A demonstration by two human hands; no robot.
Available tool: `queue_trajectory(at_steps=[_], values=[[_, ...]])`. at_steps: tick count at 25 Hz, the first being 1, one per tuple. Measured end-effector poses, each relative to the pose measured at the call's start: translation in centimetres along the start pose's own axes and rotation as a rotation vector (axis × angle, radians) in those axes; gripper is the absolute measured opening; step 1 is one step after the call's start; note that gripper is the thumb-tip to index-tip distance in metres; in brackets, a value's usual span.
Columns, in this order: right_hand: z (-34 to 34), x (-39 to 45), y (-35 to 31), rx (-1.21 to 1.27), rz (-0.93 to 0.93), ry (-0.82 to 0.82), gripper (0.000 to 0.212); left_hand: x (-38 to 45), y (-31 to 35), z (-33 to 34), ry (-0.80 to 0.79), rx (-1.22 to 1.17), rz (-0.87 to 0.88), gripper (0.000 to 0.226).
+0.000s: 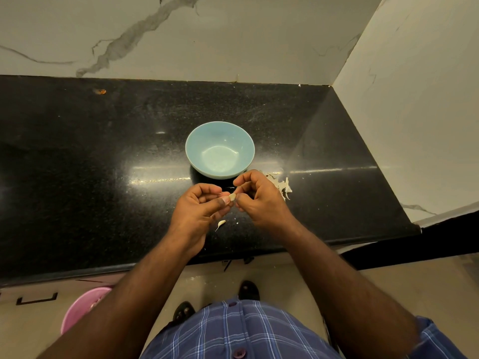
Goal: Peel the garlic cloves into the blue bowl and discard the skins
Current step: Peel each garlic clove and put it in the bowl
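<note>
No lettering, label, brand, number or sign is showing legibly anywhere in this view. The blue bowl (219, 149), the black counter (103, 156) and the marble-patterned wall (233, 35) are all appearing unmarked.

A single wide-angle view from a camera worn on the person's head, looking forward and steeply down. It faces a black countertop (103, 156) that meets marble walls at the back and right. Both forearms reach in from the bottom edge, with the left hand (199, 206) and right hand (259, 198) close below the lens, near centre. The person's checked shirt (233, 332) and the floor fill the lowest part.
</note>
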State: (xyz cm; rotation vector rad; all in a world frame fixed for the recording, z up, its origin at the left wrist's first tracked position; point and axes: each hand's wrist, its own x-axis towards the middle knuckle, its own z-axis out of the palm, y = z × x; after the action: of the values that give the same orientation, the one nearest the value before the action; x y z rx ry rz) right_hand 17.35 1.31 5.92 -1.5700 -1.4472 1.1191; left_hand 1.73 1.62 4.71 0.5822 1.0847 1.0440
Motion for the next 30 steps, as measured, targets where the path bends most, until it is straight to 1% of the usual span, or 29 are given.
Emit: queue_trajectory(at_steps=[4,9,12,14,15,16,17,18,19,21,23,24,27,30], values=[[-0.4,0.0,0.1,0.028,0.001,0.003,0.026,-0.2,0.3,0.2,0.010,0.004,-0.006,0.021],[-0.4,0.0,0.7,0.009,-0.008,-0.006,0.027,0.0,0.4,0.2,0.046,-0.081,-0.033,0.020],[-1.1,0.2,1.1,0.021,0.031,0.039,0.029,0.3,0.7,0.2,0.052,-0.069,-0.055,0.020],[-2.0,0.5,1.3,-0.051,0.087,0.090,0.029,0.4,0.7,0.3,0.046,-0.051,-0.074,0.020],[-2.5,0.7,1.5,-0.129,0.102,0.102,0.025,0.4,0.7,0.3,0.044,-0.049,-0.083,0.020],[-3.0,0.9,1.7,-0.226,0.096,0.099,0.020,0.5,0.6,0.3,0.043,-0.045,-0.087,0.020],[-3.3,0.9,1.7,-0.310,0.074,0.085,0.019,0.5,0.6,0.3,0.042,-0.034,-0.087,0.020],[-3.5,0.7,1.6,-0.342,0.038,0.077,0.021,0.6,0.6,0.2,0.035,-0.013,-0.079,0.020],[-3.5,0.6,1.4,-0.306,0.005,0.074,0.023,0.7,0.6,0.2,0.022,0.017,-0.064,0.020],[-3.0,0.3,0.5,-0.154,-0.038,0.029,0.027,0.8,0.6,0.2,-0.018,0.100,-0.024,0.021],[-2.3,0.3,0.1,-0.089,-0.057,-0.028,0.030,0.9,0.7,0.1,-0.058,0.179,0.010,0.024],[-1.9,0.4,0.2,-0.066,-0.060,-0.030,0.029,1.0,0.6,0.0,-0.072,0.208,0.025,0.026],[-1.2,0.4,0.1,0.116,-0.035,0.059,0.025,0.9,0.4,-0.1,-0.080,0.202,0.058,0.026],[-1.0,0.1,-0.5,0.289,0.043,0.059,0.025,0.7,0.3,-0.1,-0.085,0.160,0.066,0.024]])
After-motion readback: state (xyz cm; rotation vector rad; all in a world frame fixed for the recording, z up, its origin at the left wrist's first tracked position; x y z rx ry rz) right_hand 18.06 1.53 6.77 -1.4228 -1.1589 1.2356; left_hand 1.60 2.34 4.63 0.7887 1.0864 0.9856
